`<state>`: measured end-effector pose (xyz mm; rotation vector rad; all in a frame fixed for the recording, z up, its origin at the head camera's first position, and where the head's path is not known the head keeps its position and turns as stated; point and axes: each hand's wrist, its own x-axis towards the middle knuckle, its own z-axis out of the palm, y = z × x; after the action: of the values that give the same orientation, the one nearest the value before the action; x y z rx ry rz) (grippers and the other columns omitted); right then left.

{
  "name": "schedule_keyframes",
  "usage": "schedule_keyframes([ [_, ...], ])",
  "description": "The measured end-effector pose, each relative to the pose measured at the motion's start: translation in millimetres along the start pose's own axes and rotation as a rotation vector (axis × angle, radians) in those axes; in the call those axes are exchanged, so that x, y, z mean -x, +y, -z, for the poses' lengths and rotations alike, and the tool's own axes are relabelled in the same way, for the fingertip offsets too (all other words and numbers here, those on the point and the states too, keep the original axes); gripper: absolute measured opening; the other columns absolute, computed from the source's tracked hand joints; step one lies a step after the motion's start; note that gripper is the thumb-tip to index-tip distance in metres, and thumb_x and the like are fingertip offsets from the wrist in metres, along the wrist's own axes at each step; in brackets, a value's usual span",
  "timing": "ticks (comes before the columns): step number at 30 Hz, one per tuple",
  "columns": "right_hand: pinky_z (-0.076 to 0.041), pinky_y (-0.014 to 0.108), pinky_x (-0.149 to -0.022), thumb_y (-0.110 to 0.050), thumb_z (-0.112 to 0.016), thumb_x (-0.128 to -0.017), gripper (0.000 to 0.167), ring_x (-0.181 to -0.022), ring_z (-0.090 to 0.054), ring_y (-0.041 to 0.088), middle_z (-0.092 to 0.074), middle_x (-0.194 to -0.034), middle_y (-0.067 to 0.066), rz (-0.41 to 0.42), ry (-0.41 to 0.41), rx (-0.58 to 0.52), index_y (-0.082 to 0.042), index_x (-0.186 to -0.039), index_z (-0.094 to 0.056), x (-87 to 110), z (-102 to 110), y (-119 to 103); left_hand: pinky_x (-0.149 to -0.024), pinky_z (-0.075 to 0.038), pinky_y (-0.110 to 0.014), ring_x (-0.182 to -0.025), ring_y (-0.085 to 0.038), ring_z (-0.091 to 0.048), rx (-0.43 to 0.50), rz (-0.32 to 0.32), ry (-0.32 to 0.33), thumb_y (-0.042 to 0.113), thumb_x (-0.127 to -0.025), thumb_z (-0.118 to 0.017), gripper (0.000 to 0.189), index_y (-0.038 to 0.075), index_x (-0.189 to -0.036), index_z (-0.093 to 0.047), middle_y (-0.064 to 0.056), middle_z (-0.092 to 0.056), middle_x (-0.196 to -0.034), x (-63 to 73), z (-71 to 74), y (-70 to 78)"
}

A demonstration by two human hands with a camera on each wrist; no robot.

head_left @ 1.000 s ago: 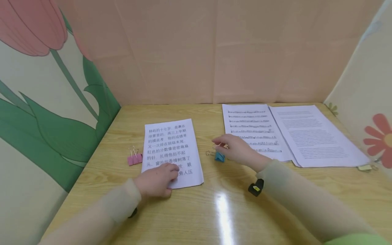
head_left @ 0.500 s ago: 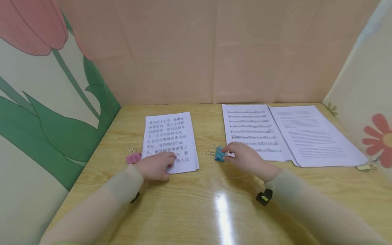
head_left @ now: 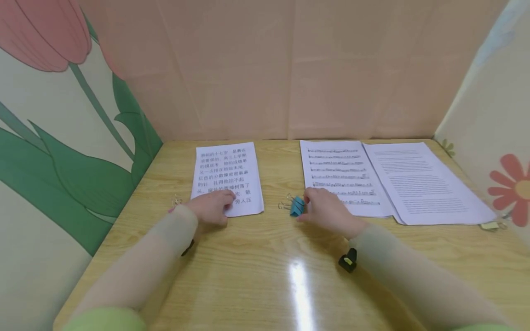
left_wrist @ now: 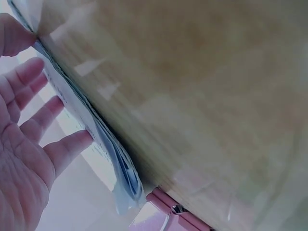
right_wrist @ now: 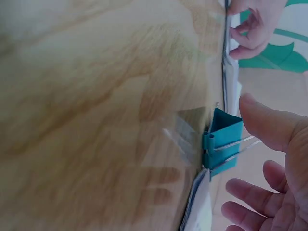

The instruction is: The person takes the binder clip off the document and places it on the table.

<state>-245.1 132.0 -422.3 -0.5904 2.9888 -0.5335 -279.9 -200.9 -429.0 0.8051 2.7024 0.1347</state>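
Observation:
A stack of paper printed with large characters (head_left: 225, 168) lies on the left half of the table. On its lower part rests my left hand (head_left: 209, 207), thumb at the near edge; the left wrist view shows its fingers spread and touching the paper stack (left_wrist: 91, 113). Beside that stack is a pink binder clip (left_wrist: 168, 211), mostly hidden behind the left forearm in the head view. My right hand (head_left: 329, 211) is at a blue binder clip (head_left: 297, 206) mid-table. In the right wrist view its thumb and fingers stand apart around the blue binder clip (right_wrist: 224, 139), not pinching it.
Sheet music (head_left: 337, 170) lies at the back right, with a stack of small-print pages (head_left: 430, 188) beside it. A pale yellow clip (head_left: 490, 225) sits by its near right corner. Flowered side walls and a pink back wall enclose the wooden table (head_left: 248, 276).
The left hand and the large-print stack have slid away toward the back of the table. The right hand has dropped lower beside the blue binder clip, which has hardly moved.

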Motion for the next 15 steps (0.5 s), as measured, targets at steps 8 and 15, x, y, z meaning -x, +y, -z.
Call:
schedule_keyframes([
  [8,-0.040,0.033,-0.063,-0.041,-0.082,-0.073,0.044,-0.073,-0.050,0.019,-0.055,-0.077,-0.001,0.005,0.005,-0.002,-0.011,-0.089,-0.055,-18.2,-7.5,-2.8,-0.106,-0.037,-0.037,-0.130,-0.026,-0.045,0.025,0.010,0.001,0.018,-0.067,-0.070,0.018,0.018,-0.077,-0.055,-0.002,-0.046,-0.142,-7.5,3.8,-8.0],
  [15,-0.043,0.033,-0.067,-0.038,-0.082,-0.076,0.043,-0.077,-0.052,0.020,-0.057,-0.082,0.002,-0.009,-0.010,-0.028,-0.009,-0.094,-0.056,-35.8,-8.8,-7.6,-0.104,-0.039,-0.037,-0.129,-0.025,-0.045,0.011,0.013,-0.008,0.016,-0.065,-0.070,0.019,0.018,-0.077,-0.054,-0.001,-0.045,-0.144,-7.4,4.9,-11.9],
])
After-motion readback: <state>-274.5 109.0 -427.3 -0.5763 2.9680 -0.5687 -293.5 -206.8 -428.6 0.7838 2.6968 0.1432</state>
